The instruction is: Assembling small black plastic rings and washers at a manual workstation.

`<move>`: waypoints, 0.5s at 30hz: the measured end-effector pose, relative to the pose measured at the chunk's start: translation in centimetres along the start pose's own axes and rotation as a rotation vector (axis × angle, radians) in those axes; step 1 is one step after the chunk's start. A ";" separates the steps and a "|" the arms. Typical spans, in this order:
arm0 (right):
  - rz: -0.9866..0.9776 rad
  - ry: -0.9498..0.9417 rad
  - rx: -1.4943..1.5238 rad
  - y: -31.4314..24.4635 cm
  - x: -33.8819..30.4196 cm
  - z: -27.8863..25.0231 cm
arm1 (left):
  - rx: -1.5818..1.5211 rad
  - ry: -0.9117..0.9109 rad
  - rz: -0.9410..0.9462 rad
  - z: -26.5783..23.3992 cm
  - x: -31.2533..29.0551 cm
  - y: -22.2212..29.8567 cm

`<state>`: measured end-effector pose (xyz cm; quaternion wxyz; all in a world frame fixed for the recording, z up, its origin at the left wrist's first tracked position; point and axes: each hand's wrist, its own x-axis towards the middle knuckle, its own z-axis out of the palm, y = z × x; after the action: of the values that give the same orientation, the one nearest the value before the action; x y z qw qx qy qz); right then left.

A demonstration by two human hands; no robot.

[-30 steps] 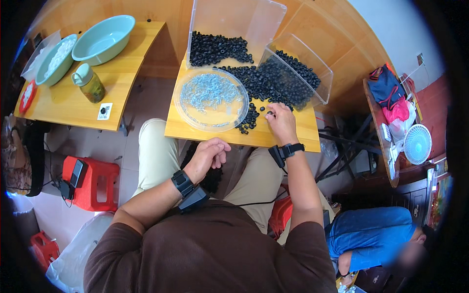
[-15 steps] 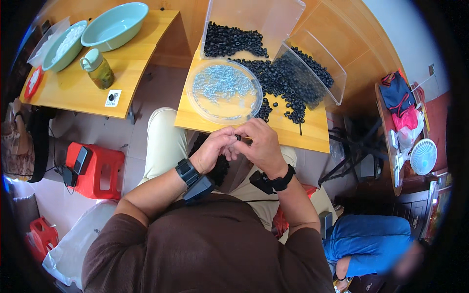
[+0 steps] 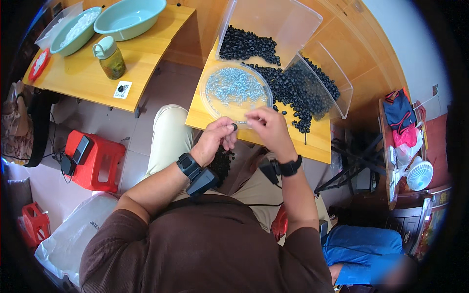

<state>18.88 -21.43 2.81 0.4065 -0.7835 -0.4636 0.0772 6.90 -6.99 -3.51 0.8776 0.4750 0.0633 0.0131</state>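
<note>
Pinched between the thumb and finger of my left hand (image 3: 215, 139) is a small round black part (image 3: 234, 126), held just in front of the table's near edge. My right hand (image 3: 269, 128) is raised beside the near right rim of a round clear tray (image 3: 205, 104). Its thumb and fingertips are drawn together; anything between them is too small to make out. Many small shiny metal pieces (image 3: 234, 85) lie spread in the tray. Right of it, a heap of black round parts (image 3: 293, 90) covers part of the table.
Two clear plastic boxes (image 3: 278, 19) with black parts stand behind the tray. On the left table (image 3: 161, 36) are green basins (image 3: 129, 22) and a bottle (image 3: 110, 61). A red stool (image 3: 90, 163) stands at left; a person in blue (image 3: 359, 244) is at lower right.
My hands have moved apart. The right hand has left the black part and shifted right beside the tray; the left hand keeps the part. The whole view has shifted slightly.
</note>
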 end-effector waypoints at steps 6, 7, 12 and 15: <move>0.069 0.098 -0.327 3.7 4.3 1.5 | -0.017 0.088 0.035 -0.9 0.5 -0.2; 0.085 0.072 -0.369 4.0 4.7 1.9 | -0.024 0.094 0.029 -1.1 0.5 -0.2; 0.082 0.059 -0.474 5.1 5.0 3.4 | -0.025 0.121 0.025 -1.7 0.5 -0.2; 0.047 0.087 -0.524 5.7 5.0 3.6 | -0.024 0.130 0.012 -1.8 0.7 -0.1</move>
<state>23.70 -16.83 -2.33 0.2077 -0.8751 -0.4315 -0.0699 7.33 -5.47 -4.66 0.8772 0.4630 0.1168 0.0500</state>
